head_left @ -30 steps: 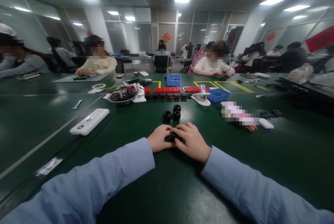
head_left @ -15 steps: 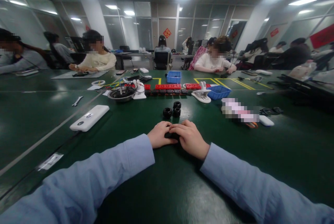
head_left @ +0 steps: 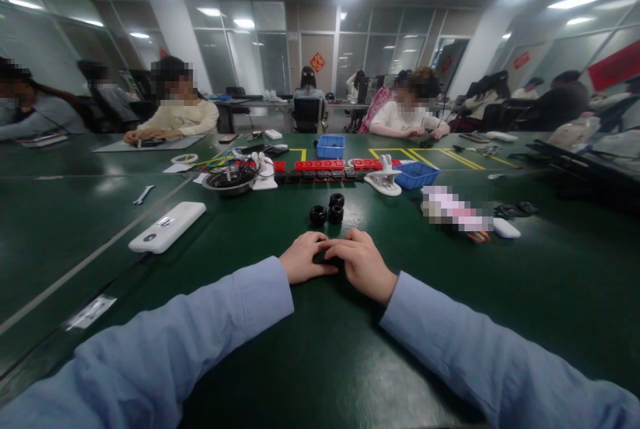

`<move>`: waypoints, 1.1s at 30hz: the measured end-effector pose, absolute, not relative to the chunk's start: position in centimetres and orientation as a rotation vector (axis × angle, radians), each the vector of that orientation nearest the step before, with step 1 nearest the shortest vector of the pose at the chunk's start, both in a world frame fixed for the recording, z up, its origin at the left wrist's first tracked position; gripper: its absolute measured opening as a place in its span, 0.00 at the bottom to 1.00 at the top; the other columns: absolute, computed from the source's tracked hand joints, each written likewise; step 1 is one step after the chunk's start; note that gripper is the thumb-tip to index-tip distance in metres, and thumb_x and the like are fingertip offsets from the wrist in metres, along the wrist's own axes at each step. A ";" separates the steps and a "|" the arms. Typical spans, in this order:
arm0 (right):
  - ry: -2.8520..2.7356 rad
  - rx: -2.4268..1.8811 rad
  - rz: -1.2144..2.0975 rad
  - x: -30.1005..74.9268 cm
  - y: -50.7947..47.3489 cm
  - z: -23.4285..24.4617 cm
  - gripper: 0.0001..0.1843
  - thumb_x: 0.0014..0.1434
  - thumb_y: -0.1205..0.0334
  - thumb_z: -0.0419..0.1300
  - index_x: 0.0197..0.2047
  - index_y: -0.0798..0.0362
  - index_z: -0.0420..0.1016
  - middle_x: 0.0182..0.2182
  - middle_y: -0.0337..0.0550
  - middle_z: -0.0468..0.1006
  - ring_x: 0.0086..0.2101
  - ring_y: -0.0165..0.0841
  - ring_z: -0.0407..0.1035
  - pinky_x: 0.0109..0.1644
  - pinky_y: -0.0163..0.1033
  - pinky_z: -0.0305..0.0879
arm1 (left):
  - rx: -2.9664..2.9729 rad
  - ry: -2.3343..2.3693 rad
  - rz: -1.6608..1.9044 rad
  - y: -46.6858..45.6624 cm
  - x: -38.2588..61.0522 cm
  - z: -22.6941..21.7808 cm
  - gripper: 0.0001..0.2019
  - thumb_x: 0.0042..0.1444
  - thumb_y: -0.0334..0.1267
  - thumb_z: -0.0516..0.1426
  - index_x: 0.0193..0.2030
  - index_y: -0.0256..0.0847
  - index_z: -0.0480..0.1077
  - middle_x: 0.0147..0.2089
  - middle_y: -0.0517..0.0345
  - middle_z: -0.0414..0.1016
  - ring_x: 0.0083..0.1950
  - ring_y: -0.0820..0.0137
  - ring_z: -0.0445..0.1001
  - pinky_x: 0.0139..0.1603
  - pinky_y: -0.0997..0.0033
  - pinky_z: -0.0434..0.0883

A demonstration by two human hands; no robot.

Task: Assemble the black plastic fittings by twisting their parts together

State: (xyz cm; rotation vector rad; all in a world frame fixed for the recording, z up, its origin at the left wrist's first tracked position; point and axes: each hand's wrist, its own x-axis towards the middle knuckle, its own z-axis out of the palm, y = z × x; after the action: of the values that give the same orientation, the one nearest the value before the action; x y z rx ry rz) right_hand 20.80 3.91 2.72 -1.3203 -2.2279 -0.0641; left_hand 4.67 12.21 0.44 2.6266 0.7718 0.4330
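Note:
Both my hands meet low over the green table. My left hand curls its fingers and thumb round a small black object. From the other side, my right hand bends its fingers over the same object, fingertips against those of the left. The fingers cover most of it, so its kind does not show. Just beyond my hands, three small black wheels with chunky tyres are grouped close together, one of them behind the other two.
A white power bank with a cable lies left, near a wrench. Farther back are a metal bowl, red power strips, a white clip stand and a blue basket. Co-workers sit across the table.
The whole view has shifted slightly, carrying everything a little to the left. My hands keep nearly the same grip on the black object, and the three wheels stay put.

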 end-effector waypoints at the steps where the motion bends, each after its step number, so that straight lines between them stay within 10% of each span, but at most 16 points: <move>1: -2.230 -1.315 -0.079 20.8 3.8 2.8 0.17 0.52 0.77 0.51 0.35 0.50 0.76 0.45 0.38 0.75 0.35 0.33 0.60 0.39 0.39 0.52 | 2.620 0.774 0.435 12.2 4.7 0.4 0.20 0.48 0.51 0.61 0.44 0.41 0.72 0.50 0.50 0.67 0.54 0.57 0.63 0.56 0.54 0.62; 17: -1.968 -1.546 -0.027 20.7 3.8 2.8 0.29 0.53 0.50 0.60 0.53 0.58 0.63 0.45 0.50 0.71 0.44 0.41 0.63 0.46 0.45 0.58 | 2.638 0.718 0.435 12.5 4.4 0.2 0.22 0.49 0.53 0.59 0.45 0.38 0.71 0.52 0.49 0.67 0.55 0.57 0.63 0.58 0.53 0.61; 33: -2.099 -1.514 0.018 20.7 3.9 3.0 0.15 0.53 0.61 0.61 0.45 0.55 0.71 0.39 0.46 0.70 0.41 0.36 0.60 0.46 0.41 0.60 | 2.645 0.756 0.434 12.3 4.5 0.3 0.18 0.49 0.46 0.60 0.45 0.38 0.72 0.52 0.49 0.66 0.55 0.58 0.63 0.58 0.55 0.61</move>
State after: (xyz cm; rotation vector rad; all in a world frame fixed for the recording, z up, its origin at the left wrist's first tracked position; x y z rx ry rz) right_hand 20.69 3.94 3.02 -1.5138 -2.0989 0.0181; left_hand 4.53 12.32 0.35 2.6448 0.7558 0.4339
